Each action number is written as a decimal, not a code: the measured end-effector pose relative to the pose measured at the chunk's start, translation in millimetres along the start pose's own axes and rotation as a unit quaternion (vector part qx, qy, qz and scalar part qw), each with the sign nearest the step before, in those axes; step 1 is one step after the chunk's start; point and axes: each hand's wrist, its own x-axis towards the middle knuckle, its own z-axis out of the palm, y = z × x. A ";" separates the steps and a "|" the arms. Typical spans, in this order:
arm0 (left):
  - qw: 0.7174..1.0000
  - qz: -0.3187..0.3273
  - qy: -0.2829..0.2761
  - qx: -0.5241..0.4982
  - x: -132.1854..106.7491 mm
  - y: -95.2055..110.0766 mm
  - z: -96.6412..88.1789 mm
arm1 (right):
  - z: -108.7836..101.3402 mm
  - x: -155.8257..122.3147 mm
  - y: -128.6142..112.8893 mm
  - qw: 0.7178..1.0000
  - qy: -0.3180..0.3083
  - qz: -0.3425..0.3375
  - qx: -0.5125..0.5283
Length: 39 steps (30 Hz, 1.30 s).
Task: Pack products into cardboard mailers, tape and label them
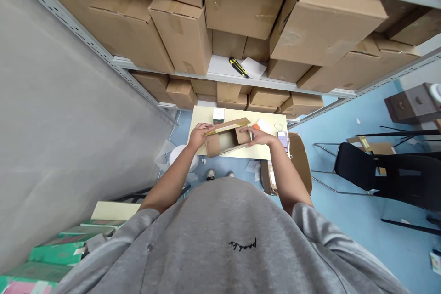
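One cream table (200, 117); box (213, 145); shelving (221, 65)

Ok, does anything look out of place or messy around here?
Yes: white scraps lie loose on the blue floor near the pale yellow table, looking like dropped litter. A black-and-yellow utility knife also lies on the shelf among cardboard cartons, perhaps left there.

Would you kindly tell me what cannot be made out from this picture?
All in the head view:
1. Open cardboard box, between the left hand and right hand: its underside faces away from the camera.
2. Phone: its screen text is too small to read.
3. Shoes: partly hidden by the grey shirt.
4. Green box, lower left: cut off by the picture's edge.
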 end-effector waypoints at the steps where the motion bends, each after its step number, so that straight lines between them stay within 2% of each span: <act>1: 1.000 0.004 -0.010 0.000 0.9 -0.3 -3.7 | 3.9 1.7 1.9 0.999 0.033 -0.007 0.015; 4: 0.999 0.008 -0.032 0.007 3.3 1.1 -15.3 | 16.8 6.8 9.9 0.992 0.116 -0.008 0.048; 9: 0.997 -0.005 -0.074 0.018 3.3 5.2 -27.8 | 30.2 9.4 20.4 0.965 0.262 0.014 -0.018; 13: 0.993 -0.043 -0.111 0.015 -1.9 6.3 -23.2 | 33.0 15.1 23.4 0.965 0.253 0.003 -0.070; 16: 0.990 -0.057 -0.114 0.054 -12.0 14.5 -6.5 | 38.6 21.5 26.5 0.960 0.257 -0.004 -0.113; 18: 0.985 -0.055 -0.101 0.126 -21.1 24.2 8.3 | 46.5 24.7 30.1 0.949 0.279 -0.015 -0.144; 20: 0.964 -0.039 -0.119 0.234 -29.5 34.6 21.4 | 58.0 26.4 35.0 0.941 0.298 -0.029 -0.159; 22: 0.929 -0.027 -0.152 0.337 -34.6 43.0 29.4 | 71.5 27.6 40.1 0.941 0.308 -0.029 -0.141; 25: 0.895 -0.025 -0.177 0.408 -34.7 48.4 30.8 | 88.9 29.5 45.7 0.941 0.327 -0.003 -0.082; 32: 0.906 0.014 -0.191 0.377 -29.5 43.7 27.0 | 96.5 26.7 50.7 0.922 0.385 -0.020 -0.036; 39: 0.911 0.012 -0.155 0.381 -31.7 44.9 44.2 | 104.1 27.5 51.5 0.898 0.437 0.047 -0.027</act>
